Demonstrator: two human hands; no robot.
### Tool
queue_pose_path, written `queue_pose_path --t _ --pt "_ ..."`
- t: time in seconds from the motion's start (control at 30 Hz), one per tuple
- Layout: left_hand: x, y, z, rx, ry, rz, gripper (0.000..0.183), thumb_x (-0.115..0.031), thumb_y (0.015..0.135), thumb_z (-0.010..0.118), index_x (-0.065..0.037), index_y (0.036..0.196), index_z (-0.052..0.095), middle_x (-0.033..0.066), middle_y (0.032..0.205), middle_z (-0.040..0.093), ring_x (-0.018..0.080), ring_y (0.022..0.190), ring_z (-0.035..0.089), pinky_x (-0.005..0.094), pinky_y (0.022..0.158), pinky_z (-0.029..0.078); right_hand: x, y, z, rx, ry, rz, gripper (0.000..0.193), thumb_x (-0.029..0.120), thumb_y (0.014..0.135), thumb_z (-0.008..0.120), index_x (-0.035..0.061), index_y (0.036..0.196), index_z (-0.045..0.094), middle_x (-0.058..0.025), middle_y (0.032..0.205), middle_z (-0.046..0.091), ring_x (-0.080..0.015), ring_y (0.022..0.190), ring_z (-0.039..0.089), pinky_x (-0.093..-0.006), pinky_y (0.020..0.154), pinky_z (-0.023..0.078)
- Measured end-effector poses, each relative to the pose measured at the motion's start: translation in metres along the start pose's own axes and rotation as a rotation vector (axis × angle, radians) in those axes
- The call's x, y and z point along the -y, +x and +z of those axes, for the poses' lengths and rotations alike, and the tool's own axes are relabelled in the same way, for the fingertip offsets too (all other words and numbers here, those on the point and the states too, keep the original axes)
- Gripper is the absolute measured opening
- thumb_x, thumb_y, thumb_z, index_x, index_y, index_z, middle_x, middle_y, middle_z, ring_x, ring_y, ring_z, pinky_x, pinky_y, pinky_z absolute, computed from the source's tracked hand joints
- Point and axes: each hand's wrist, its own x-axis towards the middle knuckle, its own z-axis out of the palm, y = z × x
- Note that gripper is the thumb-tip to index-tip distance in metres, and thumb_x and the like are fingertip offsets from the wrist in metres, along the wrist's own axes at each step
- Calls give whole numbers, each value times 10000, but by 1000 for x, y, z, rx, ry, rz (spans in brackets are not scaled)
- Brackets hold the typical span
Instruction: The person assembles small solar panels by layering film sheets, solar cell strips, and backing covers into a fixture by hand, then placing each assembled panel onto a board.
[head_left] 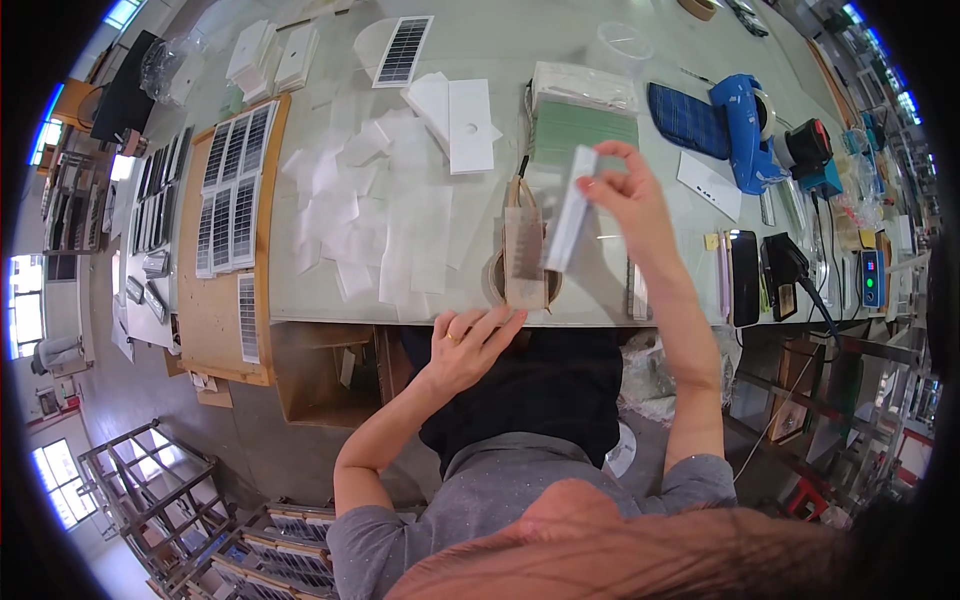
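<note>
While the right hand (622,190) pinches a blurred pale bar (571,215) above the table (325,300), the left hand (468,350), loosely bent, lies beside a brownish strip (525,255), its hold unclear. Leftward, a wooden tray (212,315) contains small solar panels (243,222); rightward, a blue tape dispenser (738,110) carries a roll (766,112).

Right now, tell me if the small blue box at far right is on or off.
On: the blue box shows coloured lights glowing.

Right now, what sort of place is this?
It looks like a workshop, perhaps part of a small factory. Dark gridded panels, maybe solar ones, lie on a wooden tray, and a blue tape dispenser is on the table.
</note>
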Motion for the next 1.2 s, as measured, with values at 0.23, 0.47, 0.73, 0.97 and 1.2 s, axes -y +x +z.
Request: queue_pose_path --t 0.23,0.47,0.73,0.97,1.2 --pt "22 18 -6 -44 -91 167 348 -98 714 672 -112 1059 713 -19 1099 677 125 978 590 286 771 369 21 -6 -28 -119 38 -91 388 37 863 698 66 1202 511 -42 845 699 -83 823 629 -239 833 451" --pt "60 72 -55 -272 -244 -162 301 62 671 722 -102 923 736 2 844 692 192 754 630 302 731 416 22 -18 -39 -166 93 -90 396 28 868 687 61 1213 496 -45 853 702 -77 824 630 -221 822 457" --pt "95 112 -102 -454 -753 -740 148 39 881 668 23 1023 708 66 941 679 120 876 615 226 824 476 19 -31 -41 -127 123 -89 399 30 868 683 64 1214 486 -42 858 705 -74 826 635 -224 822 458" --pt "98 116 -110 -461 -833 -784 159 21 882 674 17 1036 712 61 930 684 118 867 618 232 810 468 19 -35 -45 -119 145 -76 397 21 868 680 67 1211 486 -44 853 700 -75 820 637 -214 799 465" --pt "69 122 -90 -42 -251 -114 223 25 681 766 -96 868 746 -10 831 708 184 782 609 306 726 423 19 -34 -41 -142 134 -82 394 14 874 672 63 1220 491 -34 846 694 -66 794 622 -212 772 467"
